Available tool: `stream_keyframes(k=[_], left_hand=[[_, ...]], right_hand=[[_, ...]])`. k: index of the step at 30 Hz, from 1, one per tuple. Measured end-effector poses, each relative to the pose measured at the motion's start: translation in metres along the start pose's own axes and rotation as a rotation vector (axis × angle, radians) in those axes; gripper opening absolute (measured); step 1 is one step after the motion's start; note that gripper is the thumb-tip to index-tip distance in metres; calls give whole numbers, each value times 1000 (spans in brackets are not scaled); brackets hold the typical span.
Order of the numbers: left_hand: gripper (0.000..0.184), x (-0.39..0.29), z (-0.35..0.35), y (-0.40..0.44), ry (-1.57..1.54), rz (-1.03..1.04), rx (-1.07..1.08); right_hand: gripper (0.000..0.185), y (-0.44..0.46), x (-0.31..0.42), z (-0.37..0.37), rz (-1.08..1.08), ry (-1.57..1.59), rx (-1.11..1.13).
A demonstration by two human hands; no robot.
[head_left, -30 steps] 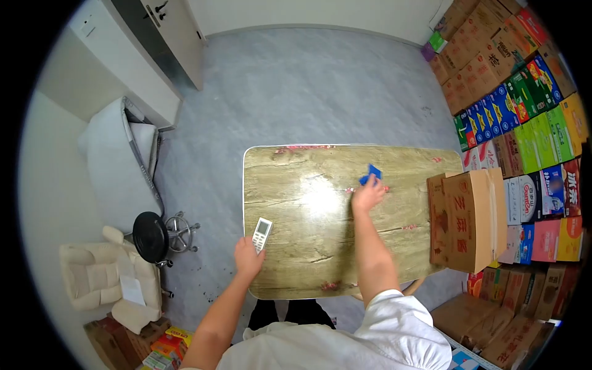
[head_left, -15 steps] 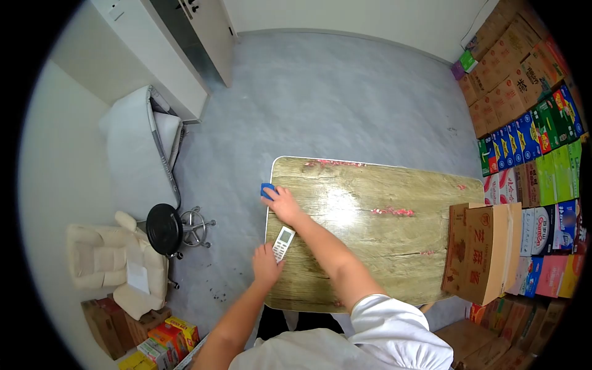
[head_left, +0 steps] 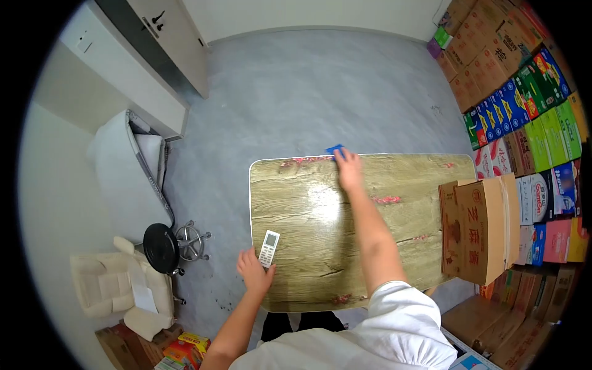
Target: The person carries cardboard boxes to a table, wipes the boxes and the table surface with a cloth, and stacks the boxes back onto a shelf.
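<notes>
My right hand [head_left: 349,169] is closed on a blue cloth [head_left: 335,150] at the far edge of the wood-patterned table [head_left: 308,246], and part of the cloth reaches past the edge. At the table's near left side rests my left hand [head_left: 256,271], its fingers and thumb apart. A white remote control [head_left: 269,248] lies on the tabletop right beside it, close to the thumb, with its screen end pointing away from me.
An open cardboard box [head_left: 478,228] stands on the table's right end. Stacked cartons [head_left: 536,142] line the right wall. To the left are a black round stool [head_left: 161,248], a cream chair [head_left: 111,283] and a grey-white folded item [head_left: 126,166]. A door [head_left: 172,40] is at upper left.
My right hand moved with the blue cloth from the table's right half to its left edge, then to the far edge. My left hand stayed near the remote. The camera view shifted.
</notes>
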State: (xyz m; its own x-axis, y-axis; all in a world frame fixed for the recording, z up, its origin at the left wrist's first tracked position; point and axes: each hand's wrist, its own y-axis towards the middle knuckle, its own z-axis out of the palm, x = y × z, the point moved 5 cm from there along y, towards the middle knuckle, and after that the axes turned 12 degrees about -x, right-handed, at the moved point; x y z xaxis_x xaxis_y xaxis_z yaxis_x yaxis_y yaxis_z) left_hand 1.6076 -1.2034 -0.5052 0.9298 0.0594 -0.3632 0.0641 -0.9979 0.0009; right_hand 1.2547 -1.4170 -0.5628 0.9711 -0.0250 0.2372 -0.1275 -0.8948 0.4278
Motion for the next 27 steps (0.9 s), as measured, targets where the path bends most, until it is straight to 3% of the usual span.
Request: stream_keyframes(k=[4, 5, 7, 10, 13, 17, 18, 19, 21, 25, 27], left_hand=[[86, -1, 3, 0, -23, 31, -33], [87, -3, 2, 1, -37, 32, -37], [86, -7, 2, 1, -31, 43, -45], [85, -20, 0, -2, -18, 77, -63], [83, -31, -4, -10, 7, 130, -88], [81, -46, -8, -19, -2, 190, -113], [81, -49, -10, -21, -2, 199, -112], [82, -51, -12, -23, -13, 206, -111], [82, -55, -17, -27, -26, 222, -113], [83, -52, -23, -39, -39, 215, -109], [83, -47, -25, -46, -46, 210, -115]], right_hand=[[51, -36, -116, -37, 368, -127, -58], [51, -48, -128, -45, 375, -131, -61], [52, -78, -157, -65, 723, -234, -163], [51, -88, -145, -63, 745, -293, -180], [49, -79, -89, -46, 564, -189, -206], [32, -79, 12, -24, 284, 59, -244], [31, -82, 34, -29, 460, 300, -185], [37, -94, 53, -9, 135, 191, -171], [44, -109, 84, -23, 55, 263, -100], [40, -144, 98, -50, -89, 319, 13], [39, -156, 69, -58, -31, 261, 32]])
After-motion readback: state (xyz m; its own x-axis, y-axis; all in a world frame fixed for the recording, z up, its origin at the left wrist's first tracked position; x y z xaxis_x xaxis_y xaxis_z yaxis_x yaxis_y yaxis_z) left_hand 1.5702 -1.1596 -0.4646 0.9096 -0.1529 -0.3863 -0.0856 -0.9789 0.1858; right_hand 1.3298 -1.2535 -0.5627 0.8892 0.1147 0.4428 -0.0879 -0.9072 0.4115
